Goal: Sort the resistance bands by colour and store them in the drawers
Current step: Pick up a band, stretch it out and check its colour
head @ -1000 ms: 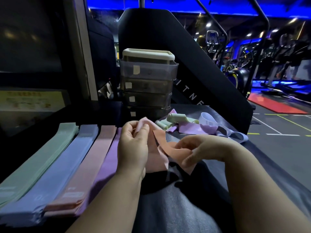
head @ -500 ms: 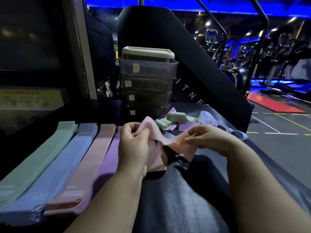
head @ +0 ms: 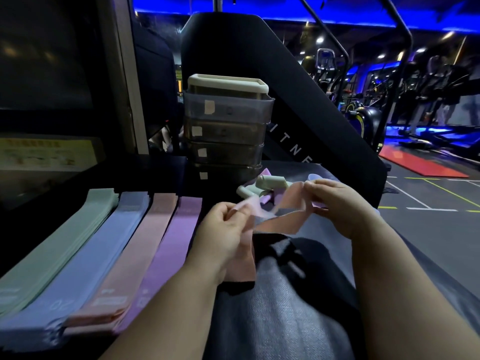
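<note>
Loose band heap (head: 263,187) right before drawers (head: 226,131)

Motion blur along pink band (head: 280,224)

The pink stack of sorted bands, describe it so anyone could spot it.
Find the stacked drawer unit at the back. Left of it, nearer the camera, four flat stacks lie side by side. The pink stack is third from left, between the blue stack and the purple stack.

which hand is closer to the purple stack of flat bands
Left. The left hand is just right of the purple stack; the right hand is farther right, past the pink band both hands pinch.
</note>
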A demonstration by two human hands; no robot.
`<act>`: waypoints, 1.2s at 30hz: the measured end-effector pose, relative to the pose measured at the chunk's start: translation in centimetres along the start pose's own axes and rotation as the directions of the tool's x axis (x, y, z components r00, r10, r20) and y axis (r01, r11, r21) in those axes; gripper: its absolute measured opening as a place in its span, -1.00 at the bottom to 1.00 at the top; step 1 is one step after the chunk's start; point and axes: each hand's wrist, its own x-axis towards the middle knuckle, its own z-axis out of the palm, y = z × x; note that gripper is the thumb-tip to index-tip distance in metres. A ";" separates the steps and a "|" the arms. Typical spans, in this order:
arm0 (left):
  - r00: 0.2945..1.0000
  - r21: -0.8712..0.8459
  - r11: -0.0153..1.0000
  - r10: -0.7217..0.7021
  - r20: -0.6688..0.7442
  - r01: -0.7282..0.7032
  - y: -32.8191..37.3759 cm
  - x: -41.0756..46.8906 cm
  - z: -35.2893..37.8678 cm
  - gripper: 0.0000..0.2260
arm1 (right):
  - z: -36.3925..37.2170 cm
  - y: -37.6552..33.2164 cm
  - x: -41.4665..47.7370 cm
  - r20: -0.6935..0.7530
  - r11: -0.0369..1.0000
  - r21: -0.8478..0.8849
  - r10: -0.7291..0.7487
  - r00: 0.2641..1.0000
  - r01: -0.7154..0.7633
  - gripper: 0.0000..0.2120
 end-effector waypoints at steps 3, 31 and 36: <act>0.997 0.310 0.949 0.041 0.068 -0.060 -0.4 -0.2 0.1 -0.81 | -0.8 0.7 0.7 -0.031 0.975 -0.224 0.002 1.000 -0.009 -0.78; 0.979 0.859 0.474 0.030 0.203 -0.192 -0.6 -1.0 -0.8 -0.90 | -3.7 2.3 2.2 -0.167 0.989 -0.144 0.004 0.986 -0.028 -0.96; 0.980 0.798 0.569 0.090 0.179 -0.199 -0.4 -1.1 -0.6 -0.90 | -4.1 2.7 2.8 -0.314 0.991 -0.126 0.004 0.950 -0.046 -0.79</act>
